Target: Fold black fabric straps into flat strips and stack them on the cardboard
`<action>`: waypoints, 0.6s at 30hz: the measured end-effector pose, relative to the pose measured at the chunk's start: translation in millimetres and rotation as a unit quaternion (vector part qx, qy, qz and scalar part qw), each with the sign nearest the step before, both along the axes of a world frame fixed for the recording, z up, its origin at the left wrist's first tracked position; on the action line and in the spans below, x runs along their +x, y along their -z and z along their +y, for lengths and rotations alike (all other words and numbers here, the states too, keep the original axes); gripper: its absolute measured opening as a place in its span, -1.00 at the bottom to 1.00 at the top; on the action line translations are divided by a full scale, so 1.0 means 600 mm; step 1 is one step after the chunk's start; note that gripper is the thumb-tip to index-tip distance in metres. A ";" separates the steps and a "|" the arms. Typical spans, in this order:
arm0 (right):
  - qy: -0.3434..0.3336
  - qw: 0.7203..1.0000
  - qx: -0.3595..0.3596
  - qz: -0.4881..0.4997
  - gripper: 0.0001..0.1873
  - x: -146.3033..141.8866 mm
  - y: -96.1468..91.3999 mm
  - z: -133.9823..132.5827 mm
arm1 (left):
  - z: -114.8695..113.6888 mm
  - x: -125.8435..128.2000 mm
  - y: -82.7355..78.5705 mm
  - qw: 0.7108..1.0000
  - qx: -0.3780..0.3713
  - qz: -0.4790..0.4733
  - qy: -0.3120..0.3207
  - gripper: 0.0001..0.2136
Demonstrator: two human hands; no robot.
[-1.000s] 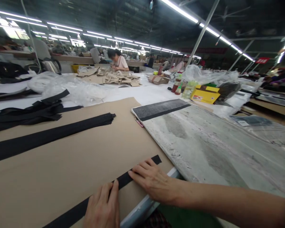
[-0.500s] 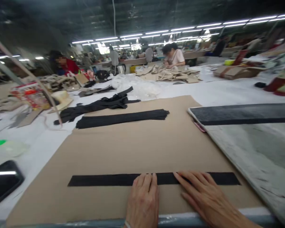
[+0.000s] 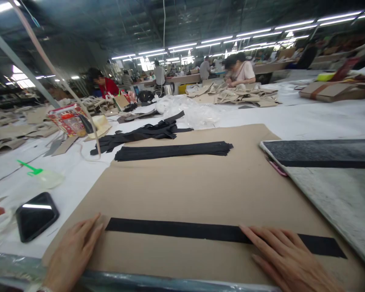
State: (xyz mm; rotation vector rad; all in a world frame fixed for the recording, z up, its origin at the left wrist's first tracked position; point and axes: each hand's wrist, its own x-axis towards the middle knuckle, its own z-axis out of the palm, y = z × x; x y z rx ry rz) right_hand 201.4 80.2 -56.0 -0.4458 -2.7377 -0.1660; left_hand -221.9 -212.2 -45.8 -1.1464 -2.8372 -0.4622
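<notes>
A long black strip (image 3: pixel 185 231) lies flat across the near part of a tan cardboard sheet (image 3: pixel 194 182). My right hand (image 3: pixel 288 259) rests flat on the strip's right portion, fingers stretched out. My left hand (image 3: pixel 71 255) lies flat on the cardboard just left of the strip's left end, fingers together and extended, holding nothing. A neat stack of black strips (image 3: pixel 173 151) lies at the far side of the cardboard. A loose heap of black strips (image 3: pixel 140 134) sits behind it.
A black phone (image 3: pixel 36 215) lies on the white table at left, near a clear bottle with a green cap (image 3: pixel 44 176). A grey worn board (image 3: pixel 331 182) with a dark strip stands at right. Other people work at far tables amid tan pieces (image 3: pixel 234 94).
My left hand slid left off the strip to the cardboard beyond its end. My right hand stays on the strip's right part. The view shifted left.
</notes>
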 end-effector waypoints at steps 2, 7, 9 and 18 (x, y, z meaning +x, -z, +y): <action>0.013 1.000 -0.007 0.007 -0.42 -0.003 -0.014 0.010 | 0.018 0.002 0.003 0.999 0.006 -0.051 -0.017 -0.36; 0.057 0.998 -0.028 -0.002 -0.48 0.000 -0.028 0.044 | 0.056 -0.006 0.010 0.992 0.008 -0.124 -0.009 -0.46; 0.075 0.993 -0.082 -0.028 -0.55 -0.001 -0.032 0.051 | 0.061 -0.018 0.012 0.984 -0.006 -0.177 0.006 -0.58; 0.146 0.872 -0.442 -0.154 -0.88 -0.047 -0.084 0.081 | 0.085 -0.052 0.029 0.922 0.133 -0.362 0.046 -0.62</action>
